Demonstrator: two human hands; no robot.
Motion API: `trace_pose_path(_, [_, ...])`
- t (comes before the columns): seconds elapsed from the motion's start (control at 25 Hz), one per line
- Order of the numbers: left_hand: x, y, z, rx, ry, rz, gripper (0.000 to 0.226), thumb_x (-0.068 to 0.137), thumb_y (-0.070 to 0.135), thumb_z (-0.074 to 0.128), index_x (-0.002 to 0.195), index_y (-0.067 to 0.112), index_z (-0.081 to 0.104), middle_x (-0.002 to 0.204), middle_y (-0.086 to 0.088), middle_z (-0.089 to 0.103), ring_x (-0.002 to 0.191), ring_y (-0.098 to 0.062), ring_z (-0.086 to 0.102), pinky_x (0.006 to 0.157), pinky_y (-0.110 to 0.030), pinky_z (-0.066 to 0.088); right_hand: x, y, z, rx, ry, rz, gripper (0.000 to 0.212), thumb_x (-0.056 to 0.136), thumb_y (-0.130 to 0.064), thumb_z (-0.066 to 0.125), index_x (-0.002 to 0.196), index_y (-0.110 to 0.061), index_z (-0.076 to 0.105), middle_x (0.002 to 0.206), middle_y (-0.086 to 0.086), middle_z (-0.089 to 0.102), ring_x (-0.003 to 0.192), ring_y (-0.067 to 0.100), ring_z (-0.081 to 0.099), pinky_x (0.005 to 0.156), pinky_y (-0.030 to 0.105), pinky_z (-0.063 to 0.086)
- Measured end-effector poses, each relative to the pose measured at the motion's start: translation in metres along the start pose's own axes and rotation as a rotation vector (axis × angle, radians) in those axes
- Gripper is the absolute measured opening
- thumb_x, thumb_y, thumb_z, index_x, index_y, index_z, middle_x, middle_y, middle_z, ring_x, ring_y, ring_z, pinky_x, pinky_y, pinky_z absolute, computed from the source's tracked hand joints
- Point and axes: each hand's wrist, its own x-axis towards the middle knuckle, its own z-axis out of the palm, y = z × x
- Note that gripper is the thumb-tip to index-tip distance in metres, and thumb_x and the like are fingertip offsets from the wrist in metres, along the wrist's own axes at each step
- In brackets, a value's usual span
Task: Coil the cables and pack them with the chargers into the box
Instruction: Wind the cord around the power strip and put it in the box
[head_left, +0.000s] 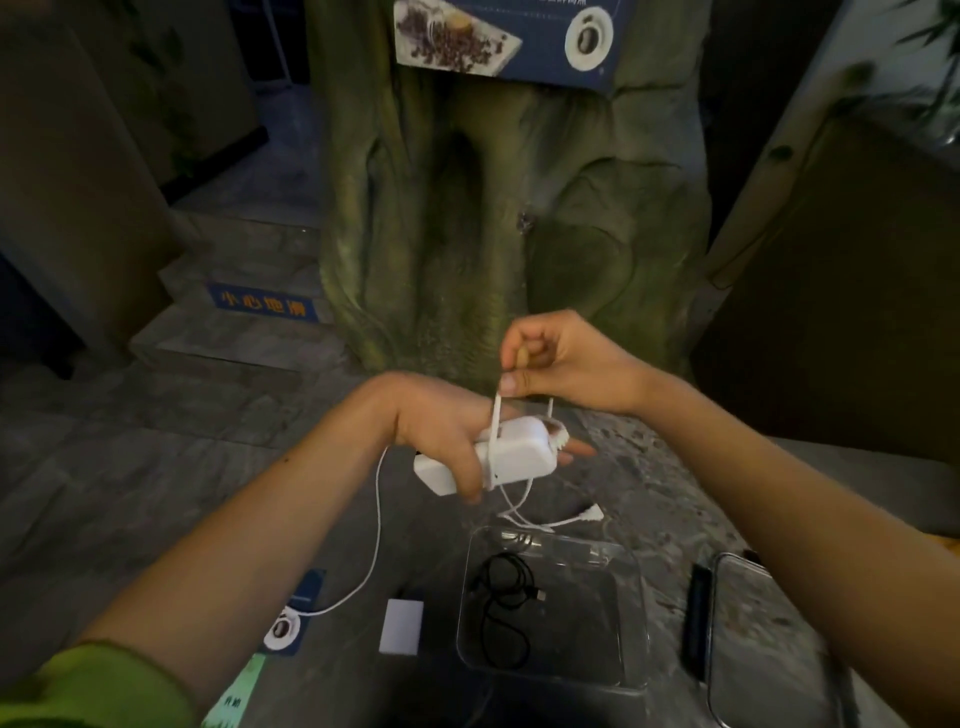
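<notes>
The white charger (511, 452) is held above the grey stone table (665, 483) in the left hand (441, 431), whose fingers are curled around it. Just above, the right hand (561, 364) pinches the white cable (378, 525) between thumb and forefinger. Below stands the clear box (631, 613), with a coiled black cable (506, 587) inside. A blue sign (265, 304) on a step reads 小心地滑.

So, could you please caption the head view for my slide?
Left hand grips a white charger while the right hand pinches its cable above it.

Blue sign (262, 304) on step (223, 338): 小心地滑, orange characters
Green card (236, 691) on bench (353, 566): print too small to read
</notes>
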Motion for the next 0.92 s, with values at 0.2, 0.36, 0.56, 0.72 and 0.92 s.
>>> trace_pose_path(0.2, [-0.01, -0.011, 0.005, -0.774, -0.032, 0.622, 0.075, 0.068, -0.018, 0.056, 0.136, 0.012, 0.048, 0.122, 0.008, 0.064, 0.118, -0.004, 0.055, 0.1, -0.022, 0.042, -0.007, 0.039, 0.042, 0.384, 0.151, 0.303, 0.031, 0.098, -0.006, 0.049, 0.074, -0.023, 0.06, 0.05, -0.012, 0.061, 0.042, 0.0, 0.055, 0.042, 0.014, 0.044])
trace_pose_path(0.36, [0.012, -0.018, -0.008, -0.944, 0.776, 0.475, 0.094, 0.067, -0.012, 0.059, 0.145, 0.031, 0.031, 0.148, 0.001, 0.044, 0.135, -0.011, 0.041, 0.099, -0.019, 0.042, -0.024, 0.064, 0.055, 0.062, 0.085, 0.242, 0.032, 0.099, -0.03, 0.047, 0.071, -0.022, 0.059, 0.05, -0.01, 0.044, 0.041, 0.003, 0.038, 0.043, 0.018, 0.033])
trace_pose_path(0.56, [0.009, -0.055, -0.026, -0.591, 0.82, 0.168, 0.094, 0.063, 0.008, 0.073, 0.141, 0.042, 0.034, 0.141, 0.017, 0.046, 0.126, 0.0, 0.045, 0.097, -0.022, 0.044, -0.038, 0.038, 0.001, -0.338, 0.02, 0.178, 0.017, 0.095, -0.027, 0.057, 0.082, -0.022, 0.065, 0.054, -0.015, 0.052, 0.052, -0.001, 0.045, 0.056, 0.018, 0.038])
trace_pose_path(0.72, [0.013, -0.05, -0.034, -0.255, 0.609, 0.028, 0.096, 0.066, 0.026, 0.083, 0.146, 0.033, 0.03, 0.145, 0.008, 0.045, 0.132, -0.01, 0.043, 0.11, -0.03, 0.037, -0.029, 0.004, -0.033, -0.579, -0.007, 0.106, 0.01, 0.094, -0.029, 0.059, 0.088, -0.026, 0.067, 0.07, -0.014, 0.063, 0.066, 0.002, 0.059, 0.063, 0.023, 0.047])
trace_pose_path(0.92, [0.03, -0.022, -0.046, 0.102, 0.437, -0.145, 0.087, 0.059, 0.037, 0.089, 0.134, 0.024, 0.046, 0.123, 0.005, 0.059, 0.113, -0.015, 0.057, 0.098, -0.029, 0.046, -0.018, -0.03, -0.035, -0.942, -0.132, 0.008, 0.015, 0.092, -0.044, 0.055, 0.1, -0.034, 0.065, 0.087, -0.015, 0.067, 0.081, 0.004, 0.062, 0.074, 0.039, 0.053])
